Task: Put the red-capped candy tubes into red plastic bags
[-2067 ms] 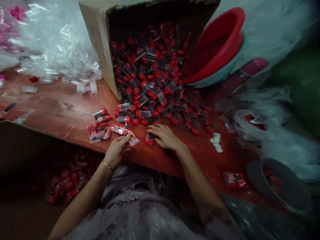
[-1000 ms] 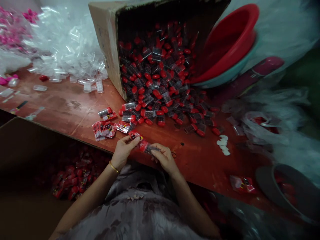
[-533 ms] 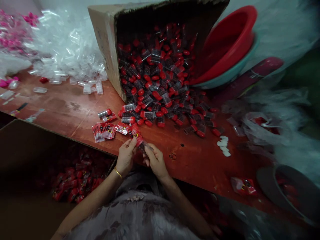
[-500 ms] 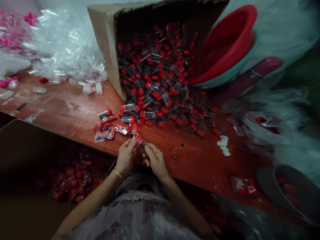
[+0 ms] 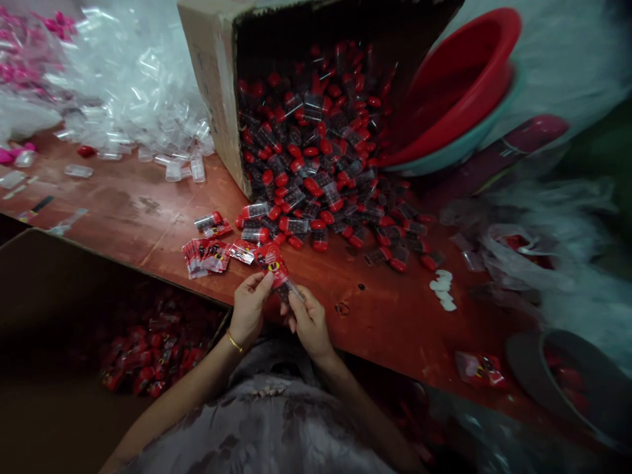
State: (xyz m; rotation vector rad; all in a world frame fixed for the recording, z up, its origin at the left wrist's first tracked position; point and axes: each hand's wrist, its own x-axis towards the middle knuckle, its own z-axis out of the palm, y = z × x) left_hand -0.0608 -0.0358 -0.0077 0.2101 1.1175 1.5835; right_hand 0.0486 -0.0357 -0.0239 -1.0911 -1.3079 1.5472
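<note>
My left hand (image 5: pixel 251 304) pinches a red printed packet (image 5: pixel 271 260) between thumb and fingers at the table's front edge. Close beside it, my right hand (image 5: pixel 310 320) is closed on a small clear tube (image 5: pixel 287 288), whose upper end meets the packet's lower end. Whether the tube is inside the packet I cannot tell. Just beyond my hands lie a fanned stack of red packets (image 5: pixel 203 257), a single packet (image 5: pixel 243 251) and a red-capped tube (image 5: pixel 209 221) on another packet. Many red-capped clear tubes (image 5: pixel 311 186) spill toward me from a tipped cardboard box (image 5: pixel 212 85).
Clear empty tubes (image 5: pixel 143 85) are heaped at the back left. A red basin (image 5: pixel 459 85) leans by the box. White pieces (image 5: pixel 443 289), a packet (image 5: pixel 480 370) and a grey container (image 5: pixel 567 375) are at right. Below the table edge, a carton (image 5: pixel 49 283) holds red packets (image 5: pixel 153 352).
The packet in my left hand now shows more of its printed face. My right hand still grips the tube, and the view has shifted slightly.
</note>
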